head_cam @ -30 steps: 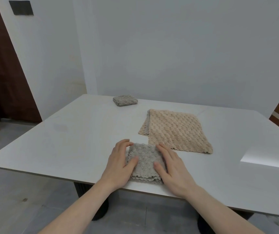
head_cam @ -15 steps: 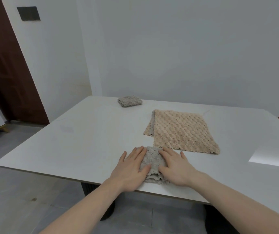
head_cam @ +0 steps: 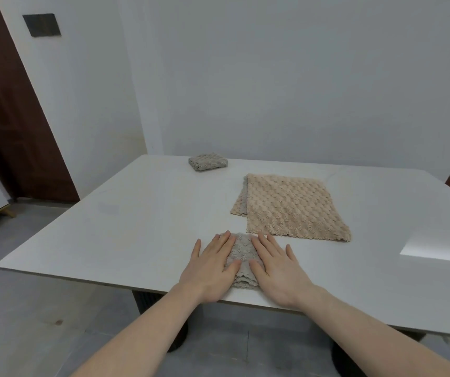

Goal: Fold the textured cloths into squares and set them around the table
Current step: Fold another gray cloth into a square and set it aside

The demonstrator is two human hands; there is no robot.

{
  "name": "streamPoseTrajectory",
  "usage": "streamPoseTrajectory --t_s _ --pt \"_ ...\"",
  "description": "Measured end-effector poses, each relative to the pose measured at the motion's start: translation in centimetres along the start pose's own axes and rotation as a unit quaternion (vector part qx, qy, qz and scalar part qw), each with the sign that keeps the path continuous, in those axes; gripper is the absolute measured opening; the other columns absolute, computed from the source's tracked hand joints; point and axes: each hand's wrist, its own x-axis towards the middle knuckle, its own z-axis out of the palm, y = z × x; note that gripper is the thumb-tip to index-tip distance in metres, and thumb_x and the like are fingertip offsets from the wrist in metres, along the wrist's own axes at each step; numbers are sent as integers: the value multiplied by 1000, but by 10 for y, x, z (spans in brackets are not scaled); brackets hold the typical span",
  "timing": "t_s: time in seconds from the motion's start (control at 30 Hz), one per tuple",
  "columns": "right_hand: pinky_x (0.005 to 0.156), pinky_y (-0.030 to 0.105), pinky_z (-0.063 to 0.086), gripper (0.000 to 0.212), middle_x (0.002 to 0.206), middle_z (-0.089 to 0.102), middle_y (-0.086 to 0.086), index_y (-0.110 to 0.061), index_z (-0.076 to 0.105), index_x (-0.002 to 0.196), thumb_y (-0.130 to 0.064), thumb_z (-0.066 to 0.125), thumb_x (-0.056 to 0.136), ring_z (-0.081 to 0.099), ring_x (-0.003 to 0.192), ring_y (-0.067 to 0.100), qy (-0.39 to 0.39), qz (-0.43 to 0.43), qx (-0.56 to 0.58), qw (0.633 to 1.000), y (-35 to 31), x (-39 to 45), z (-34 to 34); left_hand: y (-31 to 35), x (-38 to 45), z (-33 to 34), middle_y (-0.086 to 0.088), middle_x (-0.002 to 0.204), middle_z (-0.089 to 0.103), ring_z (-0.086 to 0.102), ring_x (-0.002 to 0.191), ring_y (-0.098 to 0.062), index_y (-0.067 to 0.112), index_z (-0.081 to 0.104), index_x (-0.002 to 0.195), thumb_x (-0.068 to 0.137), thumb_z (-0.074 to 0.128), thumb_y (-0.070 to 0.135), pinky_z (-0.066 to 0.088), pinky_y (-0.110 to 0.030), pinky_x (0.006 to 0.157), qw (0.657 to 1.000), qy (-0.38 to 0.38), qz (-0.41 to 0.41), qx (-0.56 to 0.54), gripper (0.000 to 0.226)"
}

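I've got both hands flat, left hand (head_cam: pixel 210 268) and right hand (head_cam: pixel 278 270) pressing the grey cloth (head_cam: pixel 241 254) at the bench (head_cam: pixel 136 227) edge, beige cloth (head_cam: pixel 291 208) just beyond.

Three cloths on the surface (head_cam: pixel 142 224), two hands at the near edge.
Folded cloth (head_cam: pixel 241 258) lies between left hand (head_cam: pixel 210 270) and right hand (head_cam: pixel 278 270), both flat on it; spread cloth (head_cam: pixel 291 209) just behind, to the right; small folded cloth (head_cam: pixel 208 161) far back left.
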Motion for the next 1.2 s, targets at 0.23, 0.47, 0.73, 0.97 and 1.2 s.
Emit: streamPoseTrajectory --t_s 0.23,0.47,0.73,0.97,1.2 --pt "125 42 -9 67 166 -13 -15 -27 -5 160 -56 14 103 -11 152 4 -23 19 -15 999 14 -24 -10 5 -4 -3 20 166 -12 -11 154 -6 37 -4 161 105 13 54 -12 -47 125 1000 -2 -11 4 61" --pt "125 45 -10 70 167 -9 -12 -26 -5 160 -60 8 101 -12 153 5 -10 50 -27 998 18 -40 -5 3 -5 1 15 169 -6 -7 156 -11 42 0 160 104 16 57 -10 -45 126 999 22 -26 0 60" --pt "124 46 -10 81 168 -8 0 -21 -1 161 -69 4 96 -15 154 16 19 98 -27 995 19 -46 3 4 -6 6 5 168 16 9 154 -16 39 10 160 101 21 61 1 -41 127 997 57 -44 -1 63" --pt "124 43 -12 77 166 -19 -7 -29 -8 160 -71 -1 95 -27 150 10 3 91 -26 996 20 -43 1 -1 -6 7 7 156 28 16 149 -15 45 15 156 94 17 66 11 -40 125 998 63 -25 -9 65" --pt "124 40 -13 78 164 -23 -13 -34 -7 159 -72 -1 91 -31 147 5 -14 108 5 994 14 -40 -12 0 -6 1 8 132 43 43 123 -13 34 38 150 98 43 52 31 -35 114 994 97 5 -44 55"
